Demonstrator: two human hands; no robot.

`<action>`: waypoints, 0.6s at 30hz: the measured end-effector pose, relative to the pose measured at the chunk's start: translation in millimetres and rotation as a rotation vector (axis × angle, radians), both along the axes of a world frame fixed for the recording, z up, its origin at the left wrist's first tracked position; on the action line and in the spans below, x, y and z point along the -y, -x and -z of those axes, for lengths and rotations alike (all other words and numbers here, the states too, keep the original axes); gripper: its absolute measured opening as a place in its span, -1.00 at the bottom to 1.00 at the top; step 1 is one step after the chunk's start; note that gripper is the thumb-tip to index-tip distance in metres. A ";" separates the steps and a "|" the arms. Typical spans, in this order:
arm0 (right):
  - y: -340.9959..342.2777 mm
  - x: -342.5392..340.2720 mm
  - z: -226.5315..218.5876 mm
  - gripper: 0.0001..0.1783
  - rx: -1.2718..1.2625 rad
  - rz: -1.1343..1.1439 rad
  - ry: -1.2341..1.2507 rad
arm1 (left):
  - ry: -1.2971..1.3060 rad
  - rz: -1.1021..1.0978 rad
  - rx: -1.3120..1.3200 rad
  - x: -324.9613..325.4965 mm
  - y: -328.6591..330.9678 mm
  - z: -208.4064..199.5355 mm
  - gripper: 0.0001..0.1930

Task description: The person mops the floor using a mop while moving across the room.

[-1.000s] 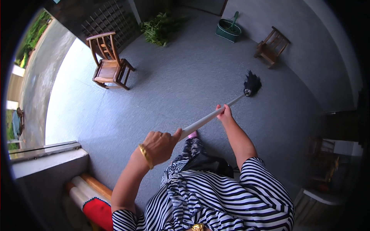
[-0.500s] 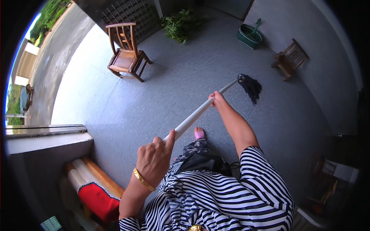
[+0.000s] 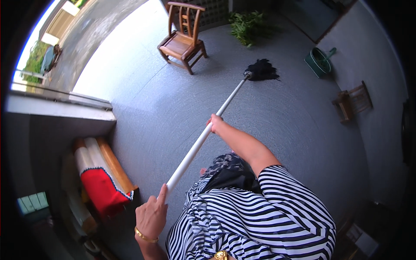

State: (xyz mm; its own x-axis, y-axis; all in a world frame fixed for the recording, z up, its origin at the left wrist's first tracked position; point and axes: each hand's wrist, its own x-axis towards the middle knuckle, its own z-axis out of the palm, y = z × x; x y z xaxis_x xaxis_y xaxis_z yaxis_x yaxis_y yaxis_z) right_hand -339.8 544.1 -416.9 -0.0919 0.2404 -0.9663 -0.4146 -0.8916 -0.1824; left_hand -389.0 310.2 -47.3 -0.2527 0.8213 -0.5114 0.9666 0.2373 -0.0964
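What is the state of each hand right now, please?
Left hand: closed, holding the white mop handle.
Right hand: closed around the same handle, nearer the black mop head.

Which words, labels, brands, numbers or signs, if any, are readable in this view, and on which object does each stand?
There are none that I can read: the mop handle, red cloth, green basket and wooden chair show no lettering.
The pale panel at lower right is too blurred to tell.
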 end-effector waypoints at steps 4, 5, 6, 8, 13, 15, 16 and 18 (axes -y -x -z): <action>63.4 81.6 -14.6 -0.82 -0.083 -0.304 0.006 | 0.028 -0.198 -0.018 76.0 17.3 -17.9 -0.48; 77.0 104.4 -31.2 -0.81 -0.092 -0.369 0.008 | 0.028 -0.250 -0.025 99.5 21.4 -22.5 -0.47; 93.2 127.7 -40.8 -0.80 -0.114 -0.460 0.042 | 0.069 -0.344 -0.043 118.7 20.6 -34.0 -0.41; 116.2 173.3 -53.5 -0.76 -0.279 -0.557 0.121 | 0.049 -0.423 -0.029 151.8 11.9 -60.4 -0.47; 149.6 250.5 -68.8 -0.81 -0.549 -0.525 0.382 | 0.024 -0.692 0.123 196.7 -6.4 -135.2 -0.58; 162.1 280.1 -71.6 -0.83 -0.607 -0.444 0.468 | 0.019 -0.704 0.059 209.6 -13.9 -155.0 -0.65; 166.0 298.6 -70.4 -0.86 -0.624 -0.455 0.413 | 0.027 -0.702 0.059 213.9 -12.3 -163.4 -0.65; 171.4 330.2 -79.4 -0.91 -0.646 -0.451 0.408 | -0.031 -0.597 0.047 225.1 -8.7 -175.6 -0.69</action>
State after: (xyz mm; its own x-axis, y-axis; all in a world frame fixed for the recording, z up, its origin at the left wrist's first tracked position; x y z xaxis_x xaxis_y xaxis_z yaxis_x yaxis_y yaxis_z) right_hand -511.2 213.9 -337.5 -0.6516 -0.3024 -0.6957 0.0802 -0.9394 0.3332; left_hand -380.3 85.1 128.3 -0.6528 0.5593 -0.5109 0.6685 0.7426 -0.0412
